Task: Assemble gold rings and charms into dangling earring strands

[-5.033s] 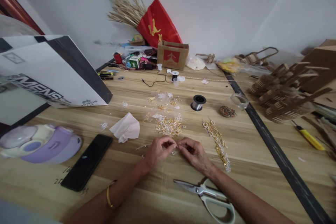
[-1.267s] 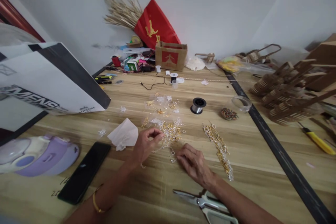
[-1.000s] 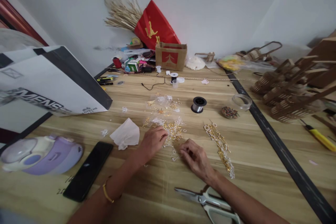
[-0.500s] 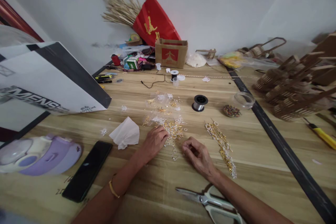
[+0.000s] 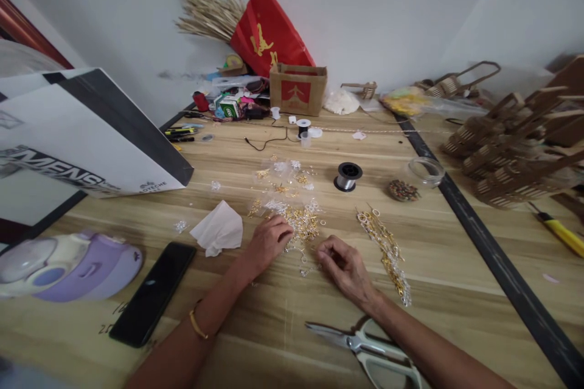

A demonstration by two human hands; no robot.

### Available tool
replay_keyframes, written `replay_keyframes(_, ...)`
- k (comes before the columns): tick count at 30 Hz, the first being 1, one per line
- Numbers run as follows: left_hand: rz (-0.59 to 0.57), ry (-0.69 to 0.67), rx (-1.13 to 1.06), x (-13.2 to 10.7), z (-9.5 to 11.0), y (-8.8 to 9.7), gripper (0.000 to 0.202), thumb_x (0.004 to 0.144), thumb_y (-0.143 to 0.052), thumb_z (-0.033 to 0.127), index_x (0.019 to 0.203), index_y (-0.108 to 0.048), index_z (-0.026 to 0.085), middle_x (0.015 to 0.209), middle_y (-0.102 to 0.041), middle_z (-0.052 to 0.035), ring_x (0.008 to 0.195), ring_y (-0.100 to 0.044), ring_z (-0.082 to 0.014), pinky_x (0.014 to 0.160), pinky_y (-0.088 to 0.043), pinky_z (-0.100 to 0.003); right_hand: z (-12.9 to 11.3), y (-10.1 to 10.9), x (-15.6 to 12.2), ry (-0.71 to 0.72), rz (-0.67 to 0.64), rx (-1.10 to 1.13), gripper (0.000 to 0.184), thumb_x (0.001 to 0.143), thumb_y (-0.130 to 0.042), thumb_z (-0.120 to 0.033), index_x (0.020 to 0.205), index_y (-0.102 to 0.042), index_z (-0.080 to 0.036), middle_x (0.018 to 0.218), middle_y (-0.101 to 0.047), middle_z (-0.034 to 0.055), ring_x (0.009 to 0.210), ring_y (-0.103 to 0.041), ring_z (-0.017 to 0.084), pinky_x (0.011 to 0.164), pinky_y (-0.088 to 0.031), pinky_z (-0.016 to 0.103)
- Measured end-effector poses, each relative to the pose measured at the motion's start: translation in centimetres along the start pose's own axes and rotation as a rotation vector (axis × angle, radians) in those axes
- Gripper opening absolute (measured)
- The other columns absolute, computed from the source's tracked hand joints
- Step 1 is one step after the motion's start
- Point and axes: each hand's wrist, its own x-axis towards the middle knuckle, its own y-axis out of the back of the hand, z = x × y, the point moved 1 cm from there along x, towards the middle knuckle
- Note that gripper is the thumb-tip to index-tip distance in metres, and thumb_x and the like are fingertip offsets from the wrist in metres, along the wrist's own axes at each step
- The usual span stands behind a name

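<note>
My left hand [image 5: 269, 242] rests at the left edge of a pile of small gold and silver beads and charms [image 5: 301, 223], its fingers bent and pressed together; what they hold is too small to make out. Across from it, my right hand [image 5: 342, 264] is closed in a pinch. A thin silver beaded strand [image 5: 304, 271] lies on the wood between the hands and runs up to the right fingertips. To the right lies a bundle of gold and silver beaded strands [image 5: 385, 249]. Scissors with pale handles [image 5: 353, 340] lie partly open below my right forearm.
Behind the pile stand a spool of silver wire [image 5: 348, 177] and a jar on its side with dark beads [image 5: 404, 189]. At left are a tissue [image 5: 218, 228], a phone [image 5: 152, 295], a purple-and-white container [image 5: 73, 267] and a large box [image 5: 100, 134]. Small wooden baskets [image 5: 497, 146] crowd the right.
Both hands stay in nearly the same place with their fingers closed. The whole view has shifted very slightly; nothing on the table has visibly moved.
</note>
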Motion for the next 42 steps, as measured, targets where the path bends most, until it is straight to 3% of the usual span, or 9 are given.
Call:
replay_keyframes(10,0.0,-0.087,0.062,0.0,0.3,-0.2,0.017,0.087,-0.049,0.019,0.078,-0.064,0.015,0.08,-0.059,-0.0043,0.08,-0.053,-0.016,0.082,-0.042,-0.031,-0.1,-0.1,-0.1,-0.014,-0.007,-0.007,0.017,0.086,-0.049,-0.026,0.073,-0.054,-0.017,0.066,-0.05,0.0005,0.057,-0.045,0.011,0.051,-0.035,0.022)
replay_keyframes(19,0.073,-0.019,-0.12,0.1,0.0,-0.2,0.009,0.081,-0.056,0.017,0.076,-0.064,0.016,0.078,-0.063,-0.0039,0.078,-0.056,-0.0157,0.077,-0.043,-0.029,0.0,-0.1,-0.1,-0.006,-0.008,0.002,0.016,0.086,-0.05,-0.026,0.073,-0.054,-0.017,0.066,-0.05,0.0005,0.056,-0.044,0.011,0.05,-0.035,0.022)
replay_keyframes(29,0.171,-0.05,-0.222,0.2,0.2,-0.1,0.01,0.08,-0.056,0.016,0.072,-0.062,0.015,0.074,-0.063,-0.0043,0.077,-0.054,-0.0159,0.081,-0.041,-0.031,-0.1,-0.1,-0.1,-0.004,0.003,-0.001,0.017,0.086,-0.05,-0.027,0.073,-0.054,-0.017,0.064,-0.049,-0.0001,0.054,-0.043,0.01,0.048,-0.034,0.021)
replay_keyframes(33,0.175,0.061,-0.373,0.2,0.8,0.2,0.012,0.08,-0.056,0.02,0.071,-0.062,0.014,0.073,-0.062,-0.0048,0.076,-0.054,-0.016,0.078,-0.042,-0.029,0.0,-0.1,-0.1,-0.013,0.0,0.03,0.016,0.086,-0.05,-0.026,0.073,-0.053,-0.017,0.064,-0.048,-0.0005,0.054,-0.042,0.01,0.048,-0.033,0.021)
replay_keyframes(38,-0.018,0.328,-0.728,-0.1,2.3,0.4,0.016,0.077,-0.058,0.028,0.075,-0.062,0.013,0.071,-0.06,-0.002,0.068,-0.052,-0.0126,0.064,-0.041,-0.023,-0.3,0.0,-0.1,0.005,0.006,0.03,0.015,0.087,-0.049,-0.025,0.074,-0.053,-0.017,0.066,-0.05,0.0,0.056,-0.044,0.011,0.05,-0.034,0.022)
replay_keyframes(42,-0.101,0.405,-0.87,-0.2,3.3,0.3,0.019,0.074,-0.06,0.03,0.071,-0.061,0.012,0.063,-0.054,0.0009,0.061,-0.046,-0.01,0.058,-0.037,-0.021,-0.4,0.0,-0.4,0.049,0.017,0.01,0.015,0.087,-0.048,-0.024,0.075,-0.052,-0.017,0.067,-0.049,-0.0002,0.056,-0.044,0.011,0.05,-0.034,0.022)
